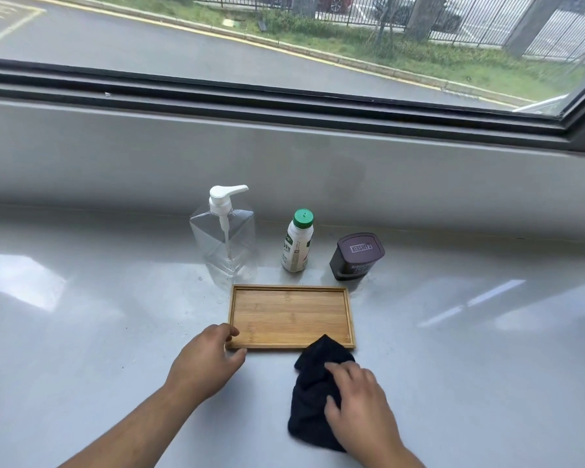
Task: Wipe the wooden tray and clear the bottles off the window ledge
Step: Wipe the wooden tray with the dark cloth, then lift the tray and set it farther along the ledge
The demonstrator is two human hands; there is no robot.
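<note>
Fingers [347,374] of the right hand [362,403] press together on one crumpled black cloth [314,393] overlapping the tray's near corner; left hand [205,361], fingers spread, touches one flat bamboo tray [289,315]; behind stand three containers on the glossy grey surface [470,349]: clear square pump bottle [225,241], green-capped white bottle [298,243], dark tub [357,256].

Wooden tray [289,315] — honey-brown, banded bamboo grain. Cloth [313,396] — plain black. Pump bottle [224,243] — clear body, white pump. Drink bottle [297,246] — white and olive label, green cap. Tub [356,256] — dark brown, pale lettering. Window ledge [81,332] — glossy pale grey.
</note>
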